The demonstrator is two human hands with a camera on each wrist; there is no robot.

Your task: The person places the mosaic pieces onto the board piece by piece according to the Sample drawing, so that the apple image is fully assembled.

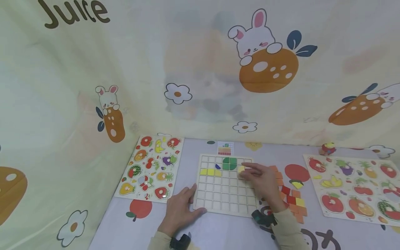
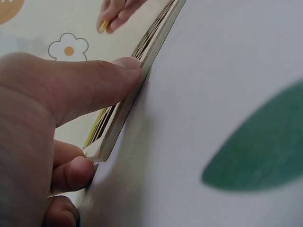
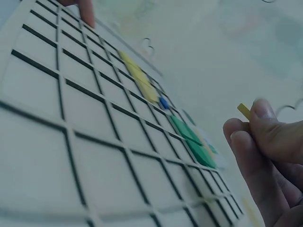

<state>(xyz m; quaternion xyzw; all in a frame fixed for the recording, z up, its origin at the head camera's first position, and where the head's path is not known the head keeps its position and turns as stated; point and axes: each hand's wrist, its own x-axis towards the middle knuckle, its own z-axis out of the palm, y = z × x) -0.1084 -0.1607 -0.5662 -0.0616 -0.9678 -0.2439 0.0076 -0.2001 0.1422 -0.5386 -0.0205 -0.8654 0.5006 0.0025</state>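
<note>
A pale grid board (image 1: 226,194) lies on the table. Its upper part holds a row of yellow square tiles (image 1: 211,172), a small blue piece (image 1: 217,166) and green rounded pieces (image 1: 229,163) that form a leafy shape. My left hand (image 1: 181,208) holds the board's near left corner, thumb on the near edge (image 2: 125,106) and fingertips by the left side. Over the right part of the board, my right hand (image 1: 260,178) pinches a small yellow tile (image 3: 244,111) between thumb and fingers, raised above the grid.
Loose orange, red and yellow tiles (image 1: 291,200) lie right of the board. A small picture card (image 1: 225,148) is behind it. Fruit puzzle boards stand left (image 1: 147,166) and right (image 1: 353,187). A small red figure (image 1: 328,148) sits by the printed curtain (image 1: 206,114).
</note>
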